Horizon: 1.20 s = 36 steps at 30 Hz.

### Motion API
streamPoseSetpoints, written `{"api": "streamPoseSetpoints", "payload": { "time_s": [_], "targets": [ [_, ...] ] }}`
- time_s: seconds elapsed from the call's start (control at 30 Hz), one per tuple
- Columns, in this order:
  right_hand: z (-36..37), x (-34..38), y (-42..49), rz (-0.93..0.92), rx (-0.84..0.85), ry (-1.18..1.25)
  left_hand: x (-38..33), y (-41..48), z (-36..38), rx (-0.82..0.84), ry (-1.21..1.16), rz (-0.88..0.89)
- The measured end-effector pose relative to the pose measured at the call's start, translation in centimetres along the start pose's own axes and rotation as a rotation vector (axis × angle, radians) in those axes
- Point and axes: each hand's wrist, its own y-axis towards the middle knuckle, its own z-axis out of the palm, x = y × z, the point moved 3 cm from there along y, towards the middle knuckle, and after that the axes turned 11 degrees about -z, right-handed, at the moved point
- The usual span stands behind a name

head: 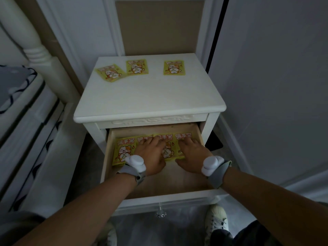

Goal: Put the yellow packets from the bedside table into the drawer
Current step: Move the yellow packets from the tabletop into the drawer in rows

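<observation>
Three yellow packets with a cartoon cat lie at the back of the white bedside table [152, 102]: a tilted one at the left [110, 72], one beside it [137, 66] and one at the right [174, 68]. Below, the wooden drawer [159, 181] stands pulled out. Several more yellow packets [123, 150] lie side by side at its back. My left hand [150, 155] and my right hand [192, 155] rest flat on those packets with fingers spread, palms down. Parts of the packets are hidden under both hands.
A white bed frame with a turned post [33, 48] and patterned bedding stands at the left. A white wall or door panel [276, 86] is at the right. The drawer's glass knob [160, 213] sticks out toward me, above my shoes [216, 222].
</observation>
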Motion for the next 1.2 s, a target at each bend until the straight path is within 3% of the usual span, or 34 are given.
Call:
{"api": "streamPoseSetpoints", "payload": {
  "time_s": [0.17, 0.7, 1.07, 1.2],
  "targets": [
    [-1.9, 0.9, 0.3, -0.092, -0.096, -0.018, 0.2, -0.9, -2.4, -0.08, 0.003, 0.0],
    [-12.2, 6.0, 3.4, -0.294, -0.674, -0.02, 3.5, -1.3, -12.7, -0.504, -0.166, -0.096],
    [-15.5, 0.4, 10.5, -0.121, -0.719, 0.123, 10.3, 5.3, -15.0, -0.683, -0.251, -0.263],
    [-15.7, -2.5, 12.2, 0.013, -0.627, 0.164, 11.9, 8.1, -14.5, -0.571, -0.229, -0.368]
  ]
}}
